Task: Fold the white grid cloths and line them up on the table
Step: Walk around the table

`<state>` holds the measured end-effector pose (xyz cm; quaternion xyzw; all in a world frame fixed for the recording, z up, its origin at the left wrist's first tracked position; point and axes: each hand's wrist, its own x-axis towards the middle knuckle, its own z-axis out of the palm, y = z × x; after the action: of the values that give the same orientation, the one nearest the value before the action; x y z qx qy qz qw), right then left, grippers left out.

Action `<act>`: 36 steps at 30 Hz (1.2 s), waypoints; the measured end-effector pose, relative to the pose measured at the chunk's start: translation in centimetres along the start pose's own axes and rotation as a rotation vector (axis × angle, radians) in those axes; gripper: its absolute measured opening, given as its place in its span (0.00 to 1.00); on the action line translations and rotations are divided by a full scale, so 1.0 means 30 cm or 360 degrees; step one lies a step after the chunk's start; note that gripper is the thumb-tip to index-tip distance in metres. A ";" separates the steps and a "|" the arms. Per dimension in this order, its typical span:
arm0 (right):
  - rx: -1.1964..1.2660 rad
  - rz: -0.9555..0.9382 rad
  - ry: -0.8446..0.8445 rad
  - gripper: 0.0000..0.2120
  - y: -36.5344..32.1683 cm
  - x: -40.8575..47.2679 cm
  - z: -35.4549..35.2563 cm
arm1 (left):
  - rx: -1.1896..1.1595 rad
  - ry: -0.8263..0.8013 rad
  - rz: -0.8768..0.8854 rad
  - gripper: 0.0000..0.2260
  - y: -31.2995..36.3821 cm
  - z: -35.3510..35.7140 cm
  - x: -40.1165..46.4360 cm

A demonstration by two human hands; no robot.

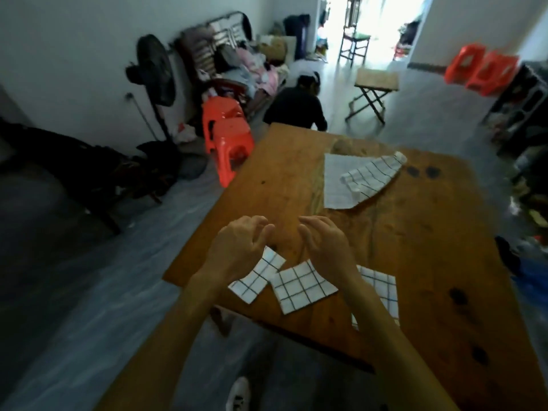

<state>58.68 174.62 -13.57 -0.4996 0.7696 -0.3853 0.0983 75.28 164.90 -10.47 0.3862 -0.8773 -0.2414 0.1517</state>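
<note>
Two hands hover empty over the table (415, 262): our left hand (240, 247) and right hand (326, 244) both have loosely curled fingers that hold nothing, fingertips near each other above bare wood. Three folded cloths lie just below our wrists along the near edge: a left square (258, 277), a middle square (304, 287) and a right square (382, 289), the last partly hidden by our right forearm. The left one is tilted and meets the middle one at a corner, so the row is not yet straight. One unfolded cloth (341, 179) lies further away, ahead and to the right of both hands, with a grid-side flap turned over it; its long axis runs roughly away from us. Our right hand is the nearer to it, so we judge that the reach goes forward and rightward from there. Counted, we have four cloths: three folded, one left to fold.
</note>
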 end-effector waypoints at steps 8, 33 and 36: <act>-0.0092 -0.0500 -0.0197 0.15 -0.479 0.108 0.336 | -0.0010 0.0308 -0.0275 0.24 -0.425 -0.391 -0.139; -0.0080 -0.0251 -0.0292 0.17 -1.068 0.686 1.437 | 0.0046 0.0199 -0.0290 0.25 -1.643 -0.926 0.201; -0.0035 -0.0124 -0.0247 0.17 -1.023 0.868 1.505 | 0.0062 0.0143 -0.0230 0.28 -1.693 -0.955 0.411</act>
<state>91.61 124.03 -17.15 -0.5586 0.7438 -0.3405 0.1372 110.85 117.14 -12.97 0.4619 -0.8439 -0.2170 0.1655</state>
